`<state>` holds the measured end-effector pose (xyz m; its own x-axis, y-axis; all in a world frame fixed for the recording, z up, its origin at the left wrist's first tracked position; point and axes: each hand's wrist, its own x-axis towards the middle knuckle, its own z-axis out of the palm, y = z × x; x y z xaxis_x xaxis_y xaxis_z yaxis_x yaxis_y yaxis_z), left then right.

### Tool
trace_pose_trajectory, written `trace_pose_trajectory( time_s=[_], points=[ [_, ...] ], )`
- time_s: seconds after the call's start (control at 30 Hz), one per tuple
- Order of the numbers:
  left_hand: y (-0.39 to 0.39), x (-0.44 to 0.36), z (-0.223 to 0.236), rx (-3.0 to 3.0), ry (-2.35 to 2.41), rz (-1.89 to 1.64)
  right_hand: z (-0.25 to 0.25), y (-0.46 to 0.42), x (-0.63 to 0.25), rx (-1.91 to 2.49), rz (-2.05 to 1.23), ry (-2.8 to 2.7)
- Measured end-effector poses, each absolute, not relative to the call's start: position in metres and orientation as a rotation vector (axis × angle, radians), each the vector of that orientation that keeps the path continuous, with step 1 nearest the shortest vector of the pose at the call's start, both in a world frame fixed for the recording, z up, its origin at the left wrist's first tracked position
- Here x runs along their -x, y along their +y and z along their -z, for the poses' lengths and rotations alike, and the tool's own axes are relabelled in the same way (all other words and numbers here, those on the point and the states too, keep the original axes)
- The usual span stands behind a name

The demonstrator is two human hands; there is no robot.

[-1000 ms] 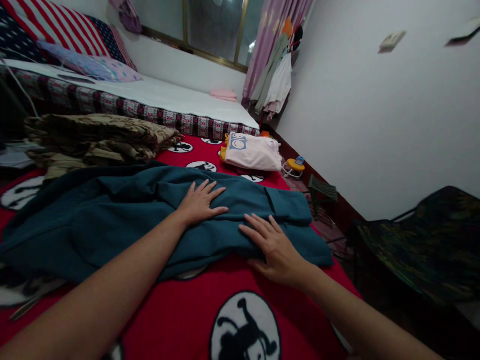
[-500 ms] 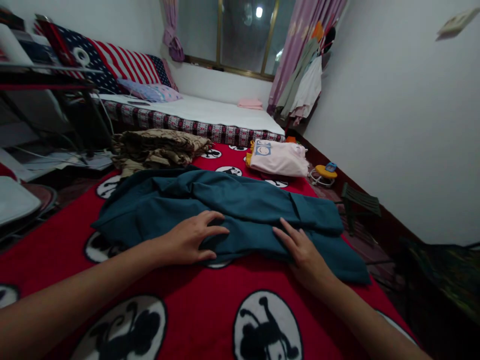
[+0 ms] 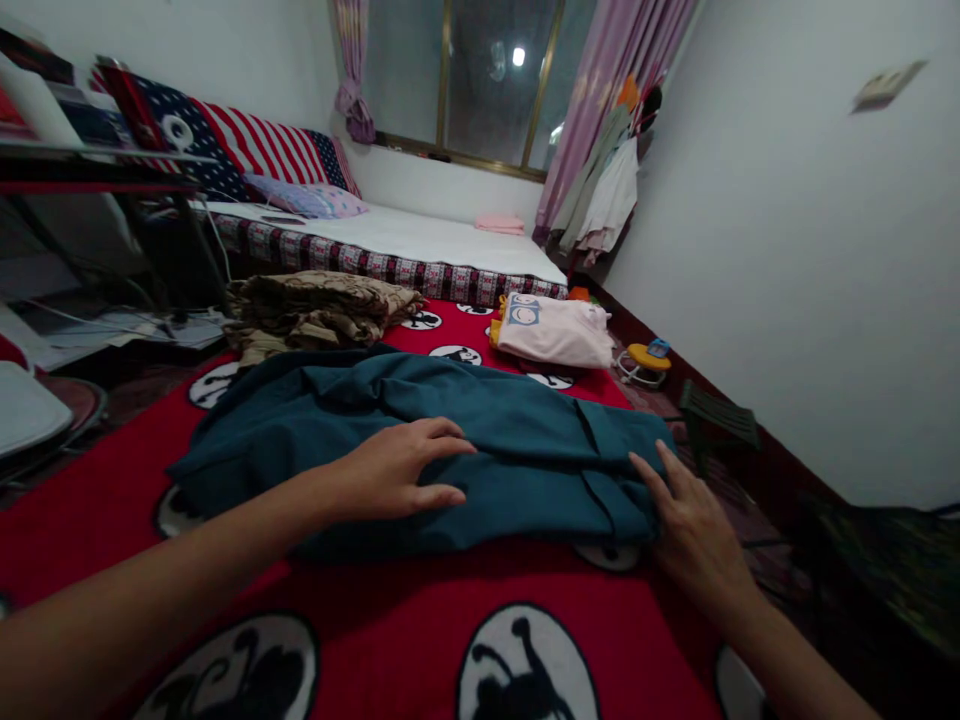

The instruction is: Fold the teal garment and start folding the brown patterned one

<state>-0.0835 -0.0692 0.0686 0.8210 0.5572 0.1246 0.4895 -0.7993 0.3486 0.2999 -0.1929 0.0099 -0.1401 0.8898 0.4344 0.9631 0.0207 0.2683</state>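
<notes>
A dark teal garment (image 3: 480, 410) lies folded lengthwise across a red blanket, with creases along it and bands near its right end; its exact kind is not clear. My left hand (image 3: 409, 465) is over the garment's middle, fingers apart and holding nothing. At the right end, my right hand (image 3: 686, 510) has its fingers stretched out, the tips at the garment's edge. Part of the near side is hidden behind my left forearm.
The red blanket (image 3: 390, 640) has round white patches with black figures. Beyond the garment lie a brown patterned cloth bundle (image 3: 322, 305) and folded pale pink clothing (image 3: 559, 330). A bed (image 3: 420, 235) stands under the window; a small yellow stool (image 3: 646, 358) is at right.
My right hand has moved right to the garment's end. The near flap that stuck out at the lower right is now drawn in. My left hand has shifted slightly right.
</notes>
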Motion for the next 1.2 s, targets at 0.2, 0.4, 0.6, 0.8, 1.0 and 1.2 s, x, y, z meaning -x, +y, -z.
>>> trace_pose_trajectory(
  time_s=[0.2,0.4,0.6,0.8,1.0,1.2],
  points=[
    [-0.047,0.032,-0.007,-2.856,0.866,-0.281,-0.014,-0.183,-0.304,1.996,0.797,-2.208],
    [-0.046,0.027,0.006,-2.880,0.915,-0.325,-0.016,-0.153,-0.295,1.977,0.569,-2.295],
    [-0.047,0.029,-0.001,-2.858,0.923,-0.327,-0.017,-0.138,-0.293,1.872,0.342,-2.217],
    [-0.060,0.006,-0.010,-2.748,0.789,-0.309,-0.042,-0.159,-0.330,1.683,0.571,-2.082],
    [-0.077,-0.036,0.003,-2.643,0.677,-0.440,-0.033,-0.175,-0.380,1.857,0.478,-2.026],
    [-0.061,-0.023,-0.011,-2.241,0.572,-0.509,-0.057,-0.144,-0.364,1.831,0.357,-1.967]
  ],
)
